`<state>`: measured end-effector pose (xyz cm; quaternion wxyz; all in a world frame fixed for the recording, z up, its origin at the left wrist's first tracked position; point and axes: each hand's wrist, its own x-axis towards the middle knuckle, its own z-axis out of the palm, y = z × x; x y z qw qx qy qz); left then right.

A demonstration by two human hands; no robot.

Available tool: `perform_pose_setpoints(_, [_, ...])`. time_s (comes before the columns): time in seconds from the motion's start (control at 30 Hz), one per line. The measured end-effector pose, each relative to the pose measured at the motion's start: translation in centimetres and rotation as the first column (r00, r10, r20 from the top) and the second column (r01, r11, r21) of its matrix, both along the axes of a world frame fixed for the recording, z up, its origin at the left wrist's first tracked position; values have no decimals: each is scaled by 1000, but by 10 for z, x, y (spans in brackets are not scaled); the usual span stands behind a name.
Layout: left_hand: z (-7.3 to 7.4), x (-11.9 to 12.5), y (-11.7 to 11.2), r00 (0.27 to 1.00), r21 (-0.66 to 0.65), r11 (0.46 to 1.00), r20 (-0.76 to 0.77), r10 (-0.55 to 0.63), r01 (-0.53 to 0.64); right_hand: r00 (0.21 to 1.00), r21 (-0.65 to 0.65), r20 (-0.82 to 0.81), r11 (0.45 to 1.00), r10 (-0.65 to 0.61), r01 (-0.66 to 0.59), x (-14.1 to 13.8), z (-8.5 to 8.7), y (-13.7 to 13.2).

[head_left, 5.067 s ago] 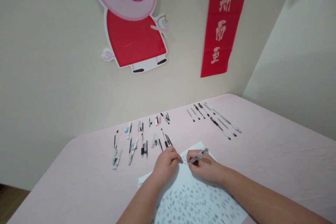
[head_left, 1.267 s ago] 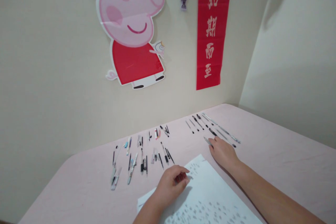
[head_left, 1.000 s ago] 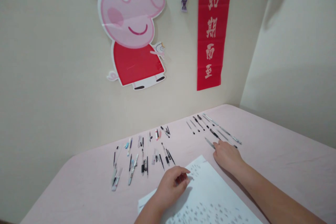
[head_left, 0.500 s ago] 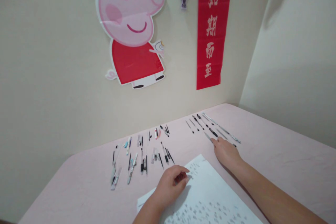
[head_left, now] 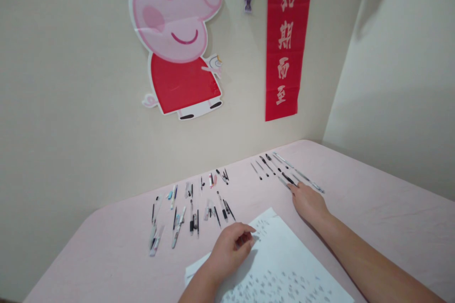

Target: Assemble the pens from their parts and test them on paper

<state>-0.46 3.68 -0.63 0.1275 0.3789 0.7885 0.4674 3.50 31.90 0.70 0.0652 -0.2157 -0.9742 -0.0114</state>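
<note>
My left hand (head_left: 232, 248) rests on a sheet of white paper (head_left: 284, 251) covered with small dark handwritten marks. Its fingers are loosely curled, a gap shows between thumb and forefinger, and no object is visible in it. Farther off to the right, my right hand (head_left: 310, 201) is low over the table with its fingertips closed at the near end of a slim grey pen (head_left: 284, 183). Right beside that pen lies a dark pen (head_left: 288, 179). Several more pens and thin refills (head_left: 263, 168) lie side by side around there, some partly covered by the hand.
Left of the paper, several groups of pen parts, such as a black-gripped pen (head_left: 192, 224) and a patterned white pen (head_left: 178, 232), lie in two rows on the pink tabletop (head_left: 106, 255). A pig cutout (head_left: 185, 83) and a red banner (head_left: 284, 57) hang on the wall behind.
My right hand has shifted slightly to the right, and the grey pen it touches has moved a little the same way, closer to the dark pen. My left hand stays on the paper.
</note>
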Motion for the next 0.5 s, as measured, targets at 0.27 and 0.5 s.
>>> perform_pose_setpoints(0.27, [7, 1, 0, 1000, -15, 1000, -14, -14, 14, 1000, 7, -12, 1000, 5, -5, 0, 0, 0])
perform_pose_setpoints(0.5, [6, 0, 0, 1000, -24, 1000, 0, -20, 20, 999, 1, -44, 1000, 6, -6, 0, 1, -1])
